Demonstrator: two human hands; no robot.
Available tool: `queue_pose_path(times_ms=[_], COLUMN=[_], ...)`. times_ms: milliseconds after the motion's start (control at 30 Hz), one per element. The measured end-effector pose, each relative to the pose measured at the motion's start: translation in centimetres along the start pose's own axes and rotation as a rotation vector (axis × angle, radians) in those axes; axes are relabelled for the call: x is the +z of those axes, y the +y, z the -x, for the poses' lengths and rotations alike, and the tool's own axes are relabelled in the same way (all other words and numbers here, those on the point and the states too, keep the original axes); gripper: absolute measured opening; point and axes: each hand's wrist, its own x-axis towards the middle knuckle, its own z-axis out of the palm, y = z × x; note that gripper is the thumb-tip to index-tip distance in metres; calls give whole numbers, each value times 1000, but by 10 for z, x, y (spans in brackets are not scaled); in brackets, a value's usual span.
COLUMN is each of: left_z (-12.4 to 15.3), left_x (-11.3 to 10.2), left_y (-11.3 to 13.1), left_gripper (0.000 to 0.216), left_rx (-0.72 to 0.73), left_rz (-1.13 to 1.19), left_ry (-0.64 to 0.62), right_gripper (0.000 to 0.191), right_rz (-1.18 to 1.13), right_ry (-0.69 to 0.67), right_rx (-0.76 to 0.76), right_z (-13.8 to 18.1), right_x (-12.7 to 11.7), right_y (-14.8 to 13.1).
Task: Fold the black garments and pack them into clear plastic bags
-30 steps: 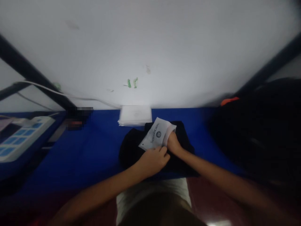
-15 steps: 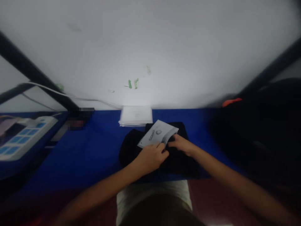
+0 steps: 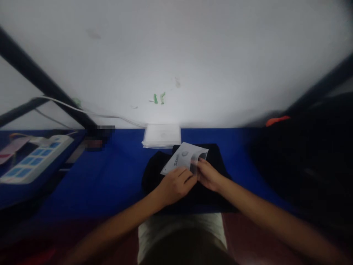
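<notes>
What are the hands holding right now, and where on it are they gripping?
Both hold one white printed packet over the black garment: the left hand pinches its near edge, the right hand its near right corner.

Landmark: stack of white sheets [image 3: 162,135], flat on blue tabletop [image 3: 110,176], back edge against white wall [image 3: 209,55].
Above stack, on wall: two small green marks [image 3: 159,98], side by side; faint smudges near them.
Left of stack: white cable [image 3: 110,117] along foot of wall, passing behind slanted dark bar [image 3: 41,79].
Further left of stack: small dark item [image 3: 97,138], blurred out, not identifiable.
Far left of stack: white keypad unit [image 3: 35,163] with rows of blue keys.
Far right of stack: large dark heap [image 3: 309,158], orange tab [image 3: 277,120] at its top; second dark bar [image 3: 325,86] slanting above it.
</notes>
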Motion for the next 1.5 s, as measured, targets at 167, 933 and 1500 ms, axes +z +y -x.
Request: queue_pose_path(times_ms=[167, 933, 1500], left_z=[10, 3, -3], left_x=[-8, -26, -33], left_y=[-12, -12, -2], left_gripper=[17, 17, 7], left_rx=[-35, -155, -137], left_rz=[78, 227, 428], left_ry=[82, 402, 190], right_gripper=[25, 23, 16], right_rz=[296, 1683, 2137], right_ry=[-179, -283, 55], right_rx=[-6, -1262, -1067], right_z=[9, 35, -15], right_x=[-18, -16, -79], right_y=[-14, -27, -27])
